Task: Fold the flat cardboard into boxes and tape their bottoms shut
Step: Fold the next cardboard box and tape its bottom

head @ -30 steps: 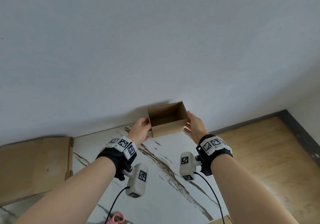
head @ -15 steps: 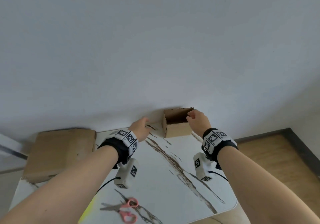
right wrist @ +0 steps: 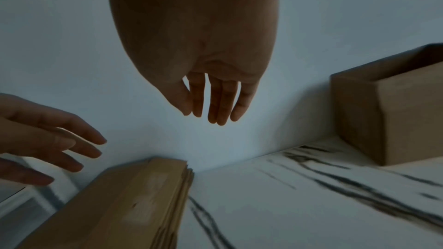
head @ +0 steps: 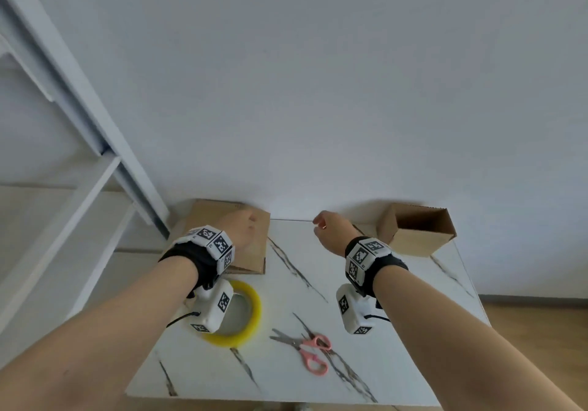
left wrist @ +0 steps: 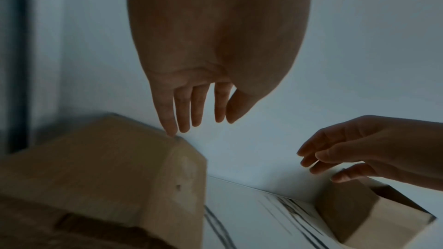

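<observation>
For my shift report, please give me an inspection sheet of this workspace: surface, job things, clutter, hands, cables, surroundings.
Surface: white marble-patterned table with dark veins.
Job's things: stack of flat brown cardboard sheets at the far left; open folded brown cardboard box at the far right by the wall; yellow tape roll; pink-handled scissors.
Clutter: nothing seen.
Hands: left hand over the stack, fingers straight, one fingertip at the stack's far edge; right hand empty, fingers relaxed, above the table.
Cables: black cable from each wrist camera.
Surroundings: plain white wall; white frame on the left; wooden floor.
</observation>
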Demonstrator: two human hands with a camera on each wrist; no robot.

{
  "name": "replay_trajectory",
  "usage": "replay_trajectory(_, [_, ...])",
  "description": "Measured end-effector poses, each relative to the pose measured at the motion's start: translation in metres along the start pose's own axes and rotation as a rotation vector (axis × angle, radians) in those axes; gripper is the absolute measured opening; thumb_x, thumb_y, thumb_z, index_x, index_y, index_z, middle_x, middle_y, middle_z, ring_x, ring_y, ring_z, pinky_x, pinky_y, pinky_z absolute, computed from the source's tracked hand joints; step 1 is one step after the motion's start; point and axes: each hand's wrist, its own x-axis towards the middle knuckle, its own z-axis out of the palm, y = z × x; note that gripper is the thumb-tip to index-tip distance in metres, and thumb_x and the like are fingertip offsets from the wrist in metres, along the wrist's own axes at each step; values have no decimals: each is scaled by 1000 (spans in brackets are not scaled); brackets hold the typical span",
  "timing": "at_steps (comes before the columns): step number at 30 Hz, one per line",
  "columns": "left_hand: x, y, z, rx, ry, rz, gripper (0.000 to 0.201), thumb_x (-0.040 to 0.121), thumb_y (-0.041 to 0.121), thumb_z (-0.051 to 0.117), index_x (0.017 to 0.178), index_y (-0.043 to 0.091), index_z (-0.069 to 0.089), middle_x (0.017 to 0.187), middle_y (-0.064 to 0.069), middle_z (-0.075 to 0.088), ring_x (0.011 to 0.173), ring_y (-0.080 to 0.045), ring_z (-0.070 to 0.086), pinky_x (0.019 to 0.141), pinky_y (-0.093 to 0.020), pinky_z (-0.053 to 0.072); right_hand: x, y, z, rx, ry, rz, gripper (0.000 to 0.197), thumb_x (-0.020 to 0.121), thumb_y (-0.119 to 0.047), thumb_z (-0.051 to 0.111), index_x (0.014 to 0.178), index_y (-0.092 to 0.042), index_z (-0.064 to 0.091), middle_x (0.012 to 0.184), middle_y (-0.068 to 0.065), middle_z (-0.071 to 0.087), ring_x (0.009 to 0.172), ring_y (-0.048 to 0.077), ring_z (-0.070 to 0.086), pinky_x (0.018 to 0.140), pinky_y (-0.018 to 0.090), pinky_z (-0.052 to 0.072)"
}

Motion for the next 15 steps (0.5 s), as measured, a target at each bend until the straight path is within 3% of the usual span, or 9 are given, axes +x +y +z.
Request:
replay_trajectory(2, [-3, -29, -7, -1, 39, -37, 33, 96, 14, 45, 128, 11, 49, 132, -6, 53, 118, -24, 52, 95, -30, 41, 7, -18, 18, -25, -34, -20, 30, 94, -17, 44, 122, -12, 54, 124, 6, 56, 111, 23, 54, 92, 31, 44])
replay_trajectory(10, [-3, -117, -12, -76, 86, -172, 38, 96, 16, 45, 133, 15, 44, 136, -6, 50, 116, -24, 54, 95, -33, 43, 38, -54, 81, -25, -123, 16, 32, 94, -21, 48, 124, -10, 54, 126, 8, 57, 116, 23, 53, 95, 30, 41])
replay_trajectory(15, [8, -146, -5, -148, 73, -274, 51, 96, 20, 49, 144, 12, 30, 143, -12, 44, 125, -30, 49, 99, -37, 41, 55, -56, 116, 20, -201, 126, 53, 91, -31, 57, 135, -7, 40, 129, 11, 55, 117, 26, 53, 93, 33, 42])
